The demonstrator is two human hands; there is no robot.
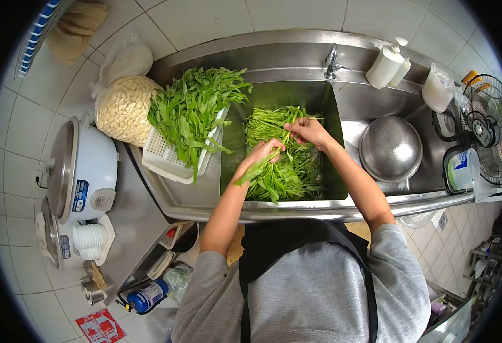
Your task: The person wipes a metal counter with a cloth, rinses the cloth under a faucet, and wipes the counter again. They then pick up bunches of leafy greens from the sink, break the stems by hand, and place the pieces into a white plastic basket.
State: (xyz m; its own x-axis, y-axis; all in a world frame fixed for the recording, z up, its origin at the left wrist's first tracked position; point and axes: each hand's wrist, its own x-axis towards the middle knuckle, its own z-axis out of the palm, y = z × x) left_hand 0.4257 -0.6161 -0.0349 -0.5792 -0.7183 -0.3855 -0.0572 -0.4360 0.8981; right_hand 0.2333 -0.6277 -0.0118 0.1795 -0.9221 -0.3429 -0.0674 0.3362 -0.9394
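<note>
- Hands first: the left hand [264, 151] and the right hand [308, 130] are both closed around one bunch of leafy green stems [262, 168], held over the sink basin [331, 114]; the left grips lower toward the leaves, the right pinches the stalk ends farther back.
- More of the same greens [288, 171] lie loose in the basin, under and near the hands.
- A second heap of greens [191, 108] rests on a white slotted basket [162, 157] on the left drainboard, beside a mesh bag of pale cloves [124, 108].
- Risk, as I judge it: the bunch hangs past the left hand, so a loose grip could let stems drop back among the rest.
- The basket sits tilted on the basin's edge; a nudge from the left forearm might tip leaves in.
- Writing: the rice cooker [85, 171] at left bears a blue label, too small to read; the same goes for the cup [462, 170] at right.
</note>
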